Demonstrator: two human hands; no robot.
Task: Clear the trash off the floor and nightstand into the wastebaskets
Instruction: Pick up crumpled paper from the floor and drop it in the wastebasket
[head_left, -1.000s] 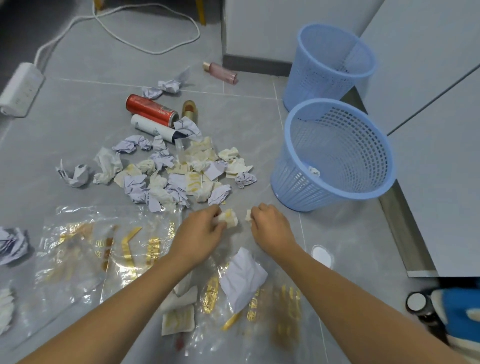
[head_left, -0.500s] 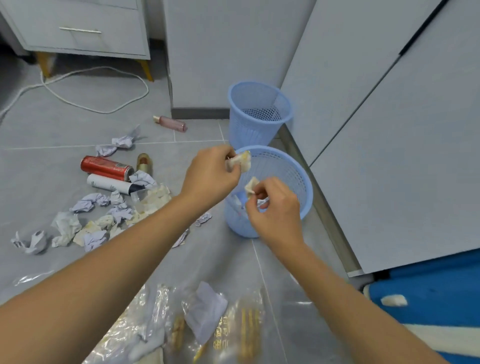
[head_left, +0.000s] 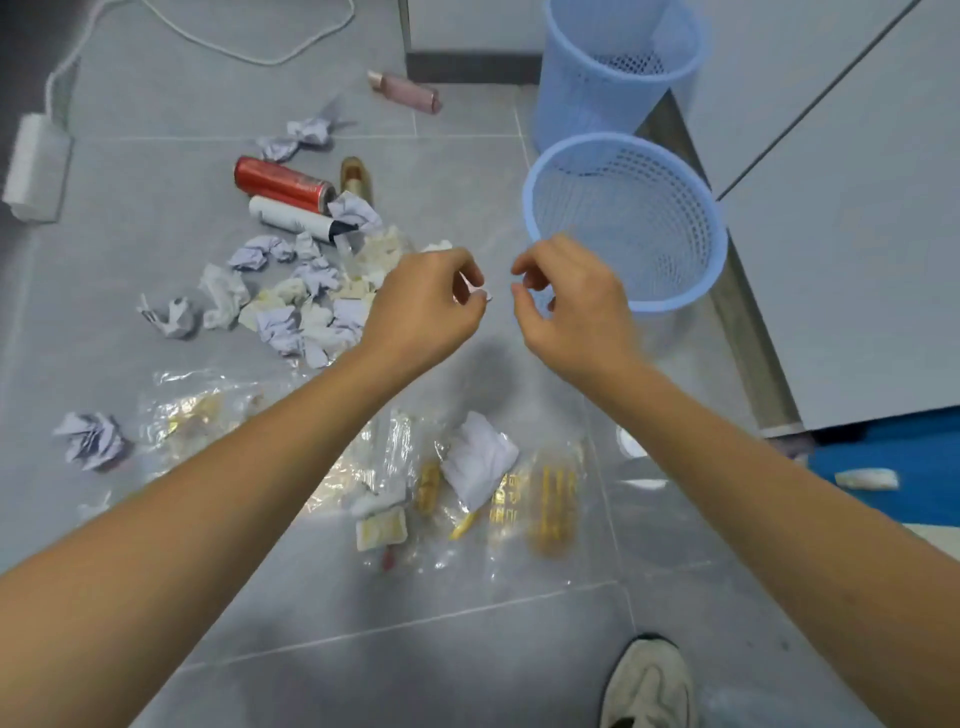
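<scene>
My left hand (head_left: 423, 306) and my right hand (head_left: 566, 306) hover side by side above the floor, fingers loosely curled, with nothing held in either. They are just left of the near blue wastebasket (head_left: 670, 301). A second blue wastebasket (head_left: 576, 104) stands behind it. Left of my hands lies a heap of crumpled paper wads (head_left: 296, 306). A red can (head_left: 283, 184), a white tube (head_left: 293, 218) and a small gold bottle (head_left: 356, 179) lie beyond the heap. Clear plastic wrappers with gold print (head_left: 519, 493) and a white paper scrap (head_left: 480, 460) lie under my forearms.
A pink bottle (head_left: 405, 93) lies by the wall. A white power strip (head_left: 36, 166) and its cord (head_left: 234, 47) are at the far left. Grey cabinet fronts (head_left: 831, 260) line the right side. A blue mat (head_left: 893, 467) and my shoe (head_left: 649, 680) are at the lower right.
Both hands held small wads over the near wastebasket half a second ago. Now they are empty and have drawn back to its left, and the view has tilted down.
</scene>
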